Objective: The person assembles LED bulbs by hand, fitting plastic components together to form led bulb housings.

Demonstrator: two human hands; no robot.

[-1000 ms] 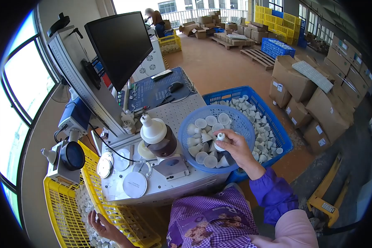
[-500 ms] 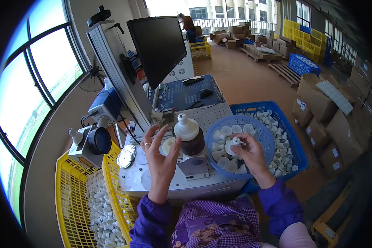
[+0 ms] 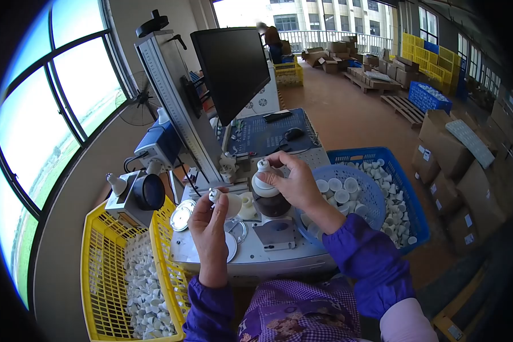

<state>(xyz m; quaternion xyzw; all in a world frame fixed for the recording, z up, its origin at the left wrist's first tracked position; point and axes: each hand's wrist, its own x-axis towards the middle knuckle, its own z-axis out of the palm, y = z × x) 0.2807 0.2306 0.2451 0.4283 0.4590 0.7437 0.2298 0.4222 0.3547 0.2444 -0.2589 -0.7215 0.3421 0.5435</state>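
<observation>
My left hand (image 3: 210,228) is closed on a white bulb housing (image 3: 232,205), its narrow metal-tipped neck pointing up and left. The fingers of my right hand (image 3: 295,181) pinch the neck of another white bulb housing (image 3: 262,184), which sits upright on a dark round holder (image 3: 272,206). This holder stands on the perforated work table (image 3: 310,161). Just below it is a small metal block (image 3: 275,232). More white cups lie in a round blue basket (image 3: 376,196), partly hidden behind my right forearm.
A yellow crate (image 3: 105,273) of white parts stands at lower left, and a blue crate (image 3: 419,214) of them at right. A lens head (image 3: 149,192), upright column (image 3: 179,102) and monitor (image 3: 231,68) rise over the table. Cardboard boxes (image 3: 447,151) stack at right; a person (image 3: 273,43) stands far back.
My right hand has moved left from the round basket to the housing on the holder. My left hand, open before, has moved lower and closed on a housing. The view has shifted slightly.
</observation>
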